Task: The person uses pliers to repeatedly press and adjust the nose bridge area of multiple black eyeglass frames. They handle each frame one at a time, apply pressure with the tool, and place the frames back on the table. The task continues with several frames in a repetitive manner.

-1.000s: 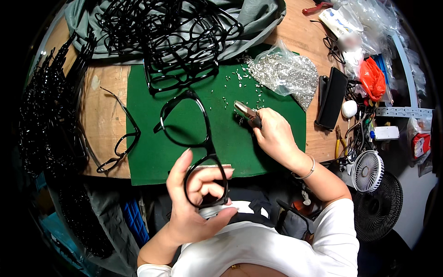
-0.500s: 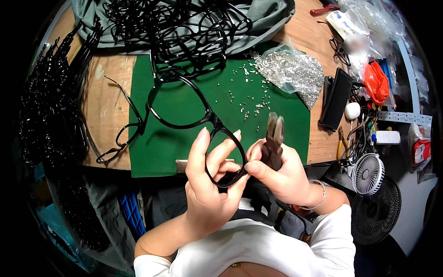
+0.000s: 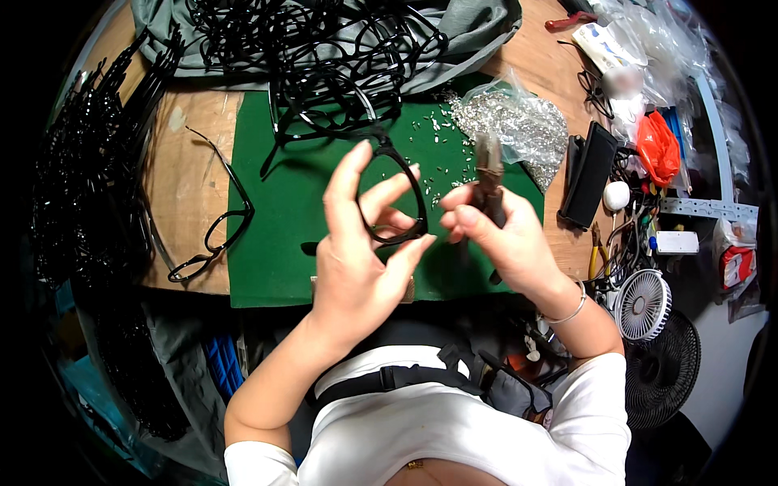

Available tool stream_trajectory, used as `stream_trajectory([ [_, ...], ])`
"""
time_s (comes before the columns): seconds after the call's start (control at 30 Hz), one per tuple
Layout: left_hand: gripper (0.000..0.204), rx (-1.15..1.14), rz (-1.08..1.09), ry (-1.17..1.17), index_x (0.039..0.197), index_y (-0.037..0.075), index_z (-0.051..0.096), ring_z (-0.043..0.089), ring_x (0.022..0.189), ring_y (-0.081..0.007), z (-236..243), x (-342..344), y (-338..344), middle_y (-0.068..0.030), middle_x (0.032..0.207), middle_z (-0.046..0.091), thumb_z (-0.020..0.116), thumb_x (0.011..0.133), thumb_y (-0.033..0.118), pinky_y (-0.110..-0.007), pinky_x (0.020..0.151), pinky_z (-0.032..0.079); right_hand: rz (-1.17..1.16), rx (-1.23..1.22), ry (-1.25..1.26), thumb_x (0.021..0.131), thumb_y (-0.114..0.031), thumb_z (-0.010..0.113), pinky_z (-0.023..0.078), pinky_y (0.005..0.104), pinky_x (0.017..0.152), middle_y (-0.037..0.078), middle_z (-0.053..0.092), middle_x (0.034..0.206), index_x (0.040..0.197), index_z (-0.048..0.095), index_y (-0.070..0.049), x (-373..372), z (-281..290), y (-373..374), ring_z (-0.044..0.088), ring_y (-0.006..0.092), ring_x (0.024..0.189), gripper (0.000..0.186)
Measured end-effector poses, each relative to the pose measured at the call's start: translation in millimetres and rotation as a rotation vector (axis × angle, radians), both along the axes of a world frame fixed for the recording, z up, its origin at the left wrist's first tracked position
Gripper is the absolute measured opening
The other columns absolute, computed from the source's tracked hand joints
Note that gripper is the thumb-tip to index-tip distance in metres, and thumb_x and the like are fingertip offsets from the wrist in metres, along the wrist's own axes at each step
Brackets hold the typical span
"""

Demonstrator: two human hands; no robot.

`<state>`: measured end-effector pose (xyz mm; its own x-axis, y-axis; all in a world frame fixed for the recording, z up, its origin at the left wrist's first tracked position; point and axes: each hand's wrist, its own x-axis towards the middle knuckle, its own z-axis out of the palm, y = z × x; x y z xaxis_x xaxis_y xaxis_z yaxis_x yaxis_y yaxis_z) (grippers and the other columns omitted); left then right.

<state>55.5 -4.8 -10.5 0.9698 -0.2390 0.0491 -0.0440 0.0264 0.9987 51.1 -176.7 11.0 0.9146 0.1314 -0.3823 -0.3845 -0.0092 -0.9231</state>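
My left hand (image 3: 348, 251) is closed on a black eyeglass frame (image 3: 421, 194), its thumb and fingers around the near rim. The far rim overlaps other black frames, so part of it is hard to make out. To the right, my right hand (image 3: 515, 247) is wrapped round a pair of pliers (image 3: 489, 166) with worn metal jaws pointing away from me. A small gap separates the two hands above the green mat (image 3: 279, 243). Beyond them, tiny silvery metal pieces (image 3: 438, 125) lie scattered beside a clear plastic bag (image 3: 519, 121) full of the same pieces.
Black frames (image 3: 324, 49) are heaped on grey cloth (image 3: 478, 40) at the back. A bundle of glossy black strips (image 3: 89, 178) stands at left, near a loose frame (image 3: 231, 231). On the right are a black case (image 3: 587, 174), yellow-handled pliers (image 3: 597, 253) and a small white fan (image 3: 643, 304).
Both hands have risen away from my body, farther over the mat. The eyeglass frame has gone with my left hand toward the heap, the pliers with my right. The hands are slightly farther apart.
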Motion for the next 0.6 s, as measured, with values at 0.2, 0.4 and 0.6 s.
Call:
stream_trajectory([
  [0.2, 0.085, -0.054, 0.011, 0.022, 0.131, 0.007, 0.013, 0.047, 0.079, -0.0078, 8.7, 4.9, 10.9, -0.0120, 0.115, 0.051, 0.064, 0.065, -0.009, -0.020, 0.074, 0.046, 0.219, -0.724, -0.134, 0.076, -0.014, 0.060, 0.044, 0.0309, 0.061, 0.013, 0.058, 0.068, 0.083, 0.055, 0.001, -3.1, -27.6, -37.9, 0.058, 0.0224, 0.063, 0.018],
  [0.4, 0.090, -0.011, 0.083, 0.008, 0.131, 0.002, 0.011, 0.055, 0.079, -0.0121, 16.3, -4.1, 11.4, -0.0149, 0.111, 0.053, 0.069, 0.062, -0.003, -0.021, 0.073, 0.046, 0.299, -0.997, -0.463, 0.066, -0.003, 0.057, 0.044, 0.0405, 0.065, 0.017, 0.052, 0.072, 0.074, 0.049, 0.001, 15.5, -52.5, -18.2, 0.053, 0.0336, 0.072, 0.013],
  [0.6, 0.093, -0.170, 0.031, -0.025, 0.130, 0.004, -0.002, 0.060, 0.082, -0.0220, 19.2, -20.9, 25.3, -0.0261, 0.116, 0.045, 0.061, 0.065, -0.016, -0.034, 0.077, 0.050, 0.242, -1.053, -0.424, 0.066, -0.006, 0.058, 0.043, 0.0411, 0.066, 0.016, 0.051, 0.073, 0.075, 0.048, 0.001, 13.7, -54.6, -11.3, 0.053, 0.0329, 0.072, 0.015],
])
